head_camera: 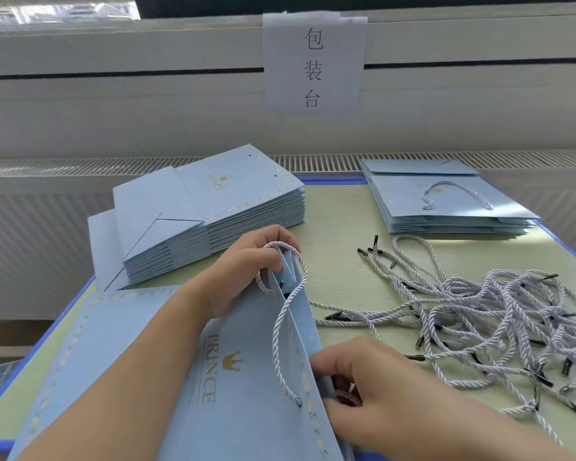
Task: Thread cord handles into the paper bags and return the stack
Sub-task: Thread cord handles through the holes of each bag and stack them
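A light blue paper bag [246,394] with gold PRINCE lettering lies flat in front of me, its open top edge pointing right. A white twisted cord handle [280,334] loops across its top edge, one end through a hole near my right hand. My left hand [246,264] grips the far corner of the bag's top, fingers curled into the opening with the cord over them. My right hand [356,387] pinches the bag's near top edge, fingers tucked inside. A tall stack of unthreaded bags [213,211] sits at the back left. A shorter stack of bags with handles [446,201] sits at the back right.
A tangled pile of loose white cords [479,314] with black tips spreads over the right side of the green table [340,247]. The table has a blue rim. A paper sign [313,61] hangs on the wall behind. A radiator grille runs along the back.
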### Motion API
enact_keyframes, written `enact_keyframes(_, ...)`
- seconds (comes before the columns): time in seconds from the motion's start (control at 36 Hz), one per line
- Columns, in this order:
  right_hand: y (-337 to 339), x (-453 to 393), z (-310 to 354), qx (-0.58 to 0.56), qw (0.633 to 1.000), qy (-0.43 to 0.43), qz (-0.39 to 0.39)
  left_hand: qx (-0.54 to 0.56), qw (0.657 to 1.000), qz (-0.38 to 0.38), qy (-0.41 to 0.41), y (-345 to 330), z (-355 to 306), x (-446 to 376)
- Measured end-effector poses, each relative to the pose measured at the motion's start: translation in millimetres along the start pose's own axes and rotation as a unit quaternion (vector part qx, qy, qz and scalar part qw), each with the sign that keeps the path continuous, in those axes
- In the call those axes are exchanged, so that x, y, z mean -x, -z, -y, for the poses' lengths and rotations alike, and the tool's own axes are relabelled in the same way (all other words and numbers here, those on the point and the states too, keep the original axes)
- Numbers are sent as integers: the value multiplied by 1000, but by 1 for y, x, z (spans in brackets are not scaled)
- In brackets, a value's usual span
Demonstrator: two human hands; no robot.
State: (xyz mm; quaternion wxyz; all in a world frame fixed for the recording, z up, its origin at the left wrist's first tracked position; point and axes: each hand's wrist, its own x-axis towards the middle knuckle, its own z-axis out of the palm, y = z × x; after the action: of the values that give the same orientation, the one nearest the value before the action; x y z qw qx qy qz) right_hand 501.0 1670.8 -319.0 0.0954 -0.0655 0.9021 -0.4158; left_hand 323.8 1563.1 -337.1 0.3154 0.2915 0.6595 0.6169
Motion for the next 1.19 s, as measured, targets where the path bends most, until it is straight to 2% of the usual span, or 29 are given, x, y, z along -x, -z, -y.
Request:
enact_keyframes(0.14, -6, -2, 1, 49, 998, -13, -34, 14, 1000, 0, 6, 2, 0, 1)
enact_keyframes(0.31, -14, 0, 0, 37, 994, -27, -99, 21, 1000, -4, 2, 4, -1, 1)
enact_keyframes(0.44, -11, -1, 1, 22, 997, -17, -78, 27, 1000, 1, 1, 5, 0, 1)
enact_keyframes(0.72, -6, -6, -2, 119, 992, 24, -23, 36, 999, 5, -1, 7, 2, 0)
enact_keyframes(0.83, -8, -7, -3, 123, 991, 24, -36, 36, 999, 4, 1, 8, 2, 0)
enact_keyframes(0.97, -13, -4, 0, 80, 996, -17, -48, 30, 1000, -1, -1, 8, 1, 0)
enact_keyframes(1.19, -17, 0, -6, 66, 994, 6, -86, 36, 999, 4, -8, 9, 1, 0)
